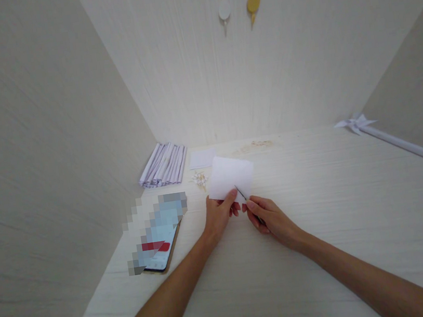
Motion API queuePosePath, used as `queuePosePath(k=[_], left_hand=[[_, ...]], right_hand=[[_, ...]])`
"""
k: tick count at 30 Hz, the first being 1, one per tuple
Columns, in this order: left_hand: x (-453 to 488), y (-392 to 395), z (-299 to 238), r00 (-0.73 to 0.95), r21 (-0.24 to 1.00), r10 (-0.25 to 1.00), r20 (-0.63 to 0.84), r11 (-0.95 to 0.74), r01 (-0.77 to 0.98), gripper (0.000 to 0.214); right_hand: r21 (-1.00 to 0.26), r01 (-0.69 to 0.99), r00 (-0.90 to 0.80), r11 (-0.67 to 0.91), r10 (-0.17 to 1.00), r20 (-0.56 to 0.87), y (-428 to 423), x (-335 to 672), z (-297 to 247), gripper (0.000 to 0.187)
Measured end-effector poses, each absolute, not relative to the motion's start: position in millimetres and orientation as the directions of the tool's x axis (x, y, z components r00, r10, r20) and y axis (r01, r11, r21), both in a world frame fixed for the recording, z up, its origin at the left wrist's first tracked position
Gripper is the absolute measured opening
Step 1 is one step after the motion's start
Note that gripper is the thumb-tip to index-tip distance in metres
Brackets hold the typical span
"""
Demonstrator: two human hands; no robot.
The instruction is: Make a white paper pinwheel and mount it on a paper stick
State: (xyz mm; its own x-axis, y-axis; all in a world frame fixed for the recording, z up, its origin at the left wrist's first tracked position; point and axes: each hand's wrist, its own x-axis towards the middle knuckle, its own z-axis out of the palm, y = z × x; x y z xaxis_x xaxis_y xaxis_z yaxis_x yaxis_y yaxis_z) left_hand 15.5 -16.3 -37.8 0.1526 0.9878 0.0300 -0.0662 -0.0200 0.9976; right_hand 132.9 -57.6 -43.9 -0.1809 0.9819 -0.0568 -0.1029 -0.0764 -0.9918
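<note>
A square of white paper [230, 174] is held up over the table by my left hand [219, 214], pinched at its lower edge with the thumb on top. My right hand [264, 213] is closed around a slim tool with a dark, thin pointed end [241, 192]. That tip lies across the lower right part of the paper, close to my left thumb. Most of the tool is hidden in my fingers, so I cannot tell its exact kind. Behind the held sheet, another white paper square [201, 159] lies flat on the table.
Rolled white paper sticks [163, 165] lie stacked at the left wall. A small pile of tiny light pieces [200, 180] sits left of the paper. A phone [165, 233] lies nearer. At right rests a paper pinwheel [357, 124] on a stick. Two hooks [253, 3] hang on the back wall.
</note>
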Motion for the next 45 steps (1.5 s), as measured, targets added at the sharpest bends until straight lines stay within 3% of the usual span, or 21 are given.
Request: queuePosePath(k=[24, 32, 41, 45], left_hand=[[15.9, -17.1, -37.5, 0.194, 0.998, 0.98, 0.031, -0.018, -0.067, 0.028], [4.8, -3.9, -38.1, 0.005, 0.979, 0.997, 0.073, -0.071, -0.189, 0.024], [6.2, -2.1, -37.4, -0.101, 0.973, 0.988, 0.12, -0.137, -0.188, 0.026], [5.7, -0.6, -38.9, -0.136, 0.957, 0.988, 0.068, -0.103, -0.272, 0.022]], right_hand=[[-0.996, -0.079, -0.149, -0.048, 0.988, -0.036, -57.0, 133.0, -45.1, 0.024], [-0.994, -0.076, -0.137, -0.083, 0.988, -0.072, -56.4, 132.3, -45.8, 0.023], [-0.99, -0.105, -0.128, -0.092, 0.989, -0.078, -57.0, 132.6, -43.0, 0.024], [-0.992, -0.107, -0.126, -0.074, 0.99, -0.06, -57.5, 132.7, -43.4, 0.023]])
